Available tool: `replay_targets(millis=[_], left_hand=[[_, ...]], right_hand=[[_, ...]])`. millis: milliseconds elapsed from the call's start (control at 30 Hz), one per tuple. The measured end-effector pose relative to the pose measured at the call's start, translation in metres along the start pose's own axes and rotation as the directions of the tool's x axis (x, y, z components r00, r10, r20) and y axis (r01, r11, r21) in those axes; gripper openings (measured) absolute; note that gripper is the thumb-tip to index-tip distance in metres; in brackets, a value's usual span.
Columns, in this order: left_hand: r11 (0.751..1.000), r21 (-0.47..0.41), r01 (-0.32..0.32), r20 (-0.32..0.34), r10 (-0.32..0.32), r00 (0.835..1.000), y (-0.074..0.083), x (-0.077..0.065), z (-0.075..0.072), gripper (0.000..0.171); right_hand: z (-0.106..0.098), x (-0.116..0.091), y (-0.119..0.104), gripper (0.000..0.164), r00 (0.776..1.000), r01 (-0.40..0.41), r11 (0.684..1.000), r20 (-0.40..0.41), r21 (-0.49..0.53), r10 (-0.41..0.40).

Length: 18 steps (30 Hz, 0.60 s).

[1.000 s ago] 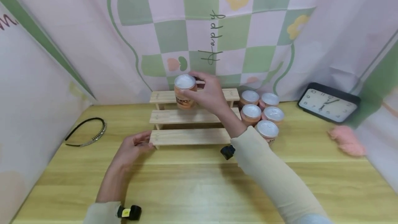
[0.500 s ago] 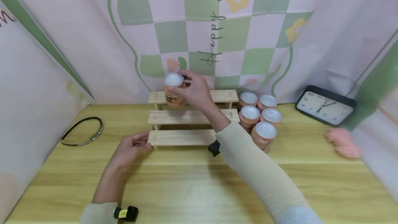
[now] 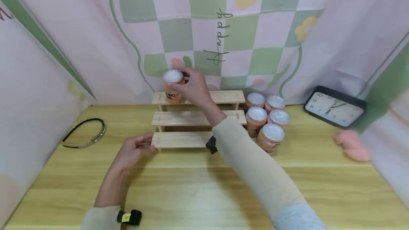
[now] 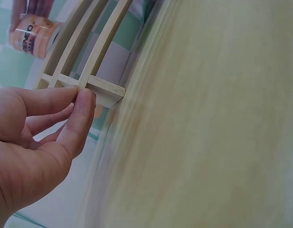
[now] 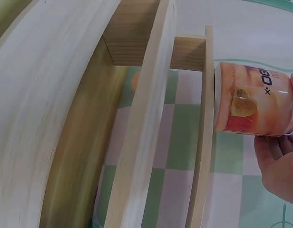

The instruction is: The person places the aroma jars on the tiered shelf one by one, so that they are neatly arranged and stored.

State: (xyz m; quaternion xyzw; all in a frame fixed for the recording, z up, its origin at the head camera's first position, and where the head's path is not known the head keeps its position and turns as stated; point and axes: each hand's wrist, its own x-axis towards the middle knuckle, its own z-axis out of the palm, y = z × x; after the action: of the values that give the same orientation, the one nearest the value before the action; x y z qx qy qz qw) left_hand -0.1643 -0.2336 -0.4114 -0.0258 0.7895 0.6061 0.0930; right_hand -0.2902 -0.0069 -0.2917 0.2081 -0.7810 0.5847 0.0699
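Note:
My right hand (image 3: 197,87) grips an orange-labelled jar (image 3: 172,91) with a silvery lid. The jar stands upright at the left end of the top step of a three-step wooden display rack (image 3: 183,140). In the right wrist view, the base of the jar (image 5: 253,99) is against the top board or very close to it. My left hand (image 3: 132,152) holds the left end of the lowest step. The left wrist view shows this hand (image 4: 46,128) pinching the board's corner between thumb and fingers.
Several similar jars (image 3: 256,114) stand grouped against the rack's right side. Farther right are a black-framed clock (image 3: 335,106) and a pink fluffy item (image 3: 354,144). A black headband (image 3: 101,134) lies on the left of the wooden table (image 3: 198,194). A patterned curtain (image 3: 175,34) hangs right behind the rack.
The right hand has carried the jar leftward, from above the rack's middle to the left end of the top step. The left hand has kept its hold on the rack.

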Motion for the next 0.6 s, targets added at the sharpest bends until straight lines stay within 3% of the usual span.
replay_targets(millis=[600], left_hand=[[1.000, 0.014, -0.011, 0.022, 0.011, 1.000, 0.001, 0.000, -0.001, 0.056]], right_hand=[[0.019, 0.009, 0.005, 0.067, 0.999, 0.012, 1.000, -0.035, -0.013, -0.013]])
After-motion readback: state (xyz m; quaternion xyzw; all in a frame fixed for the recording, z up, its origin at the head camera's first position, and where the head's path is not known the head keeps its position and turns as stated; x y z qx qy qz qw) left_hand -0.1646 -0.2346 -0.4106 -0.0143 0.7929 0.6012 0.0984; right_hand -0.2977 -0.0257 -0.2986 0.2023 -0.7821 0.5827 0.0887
